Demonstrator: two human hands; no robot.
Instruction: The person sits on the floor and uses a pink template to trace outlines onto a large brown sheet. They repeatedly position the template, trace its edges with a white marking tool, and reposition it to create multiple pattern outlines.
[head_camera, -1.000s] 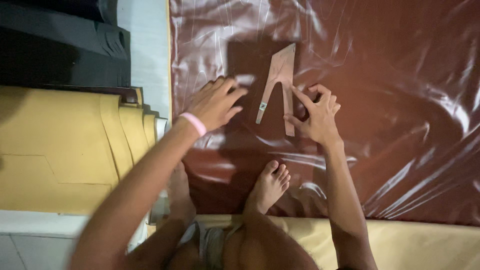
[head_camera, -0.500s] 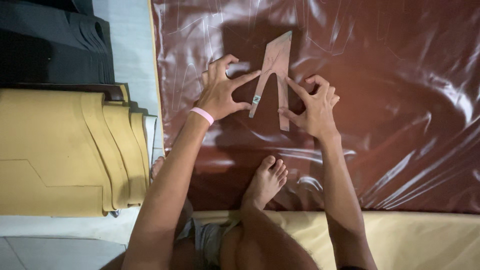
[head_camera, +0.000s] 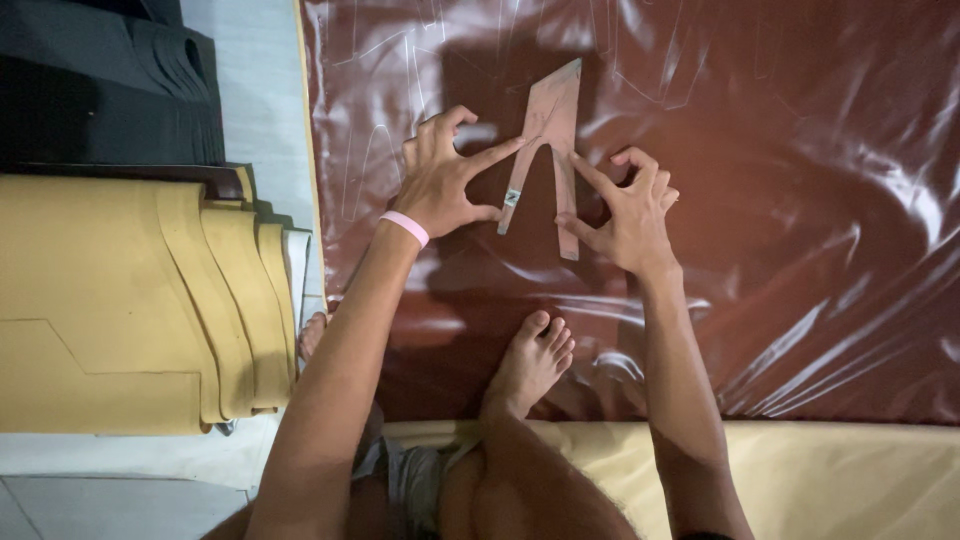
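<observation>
Pressing V-shaped template (head_camera: 545, 150) onto brown sheet (head_camera: 800, 250), left hand (head_camera: 445, 180), right hand (head_camera: 625, 210)

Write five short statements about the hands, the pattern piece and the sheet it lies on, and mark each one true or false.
1. Both hands press a V-shaped template flat on the glossy brown sheet. True.
2. The left hand wears a pink wristband. True.
3. The right hand holds a pair of scissors. False: it holds no tool; its fingers rest on the template's edge.
4. A bare foot rests on the sheet below the hands. True.
5. The stacked yellow sheets lie to the right of the brown sheet. False: they lie to its left.
</observation>
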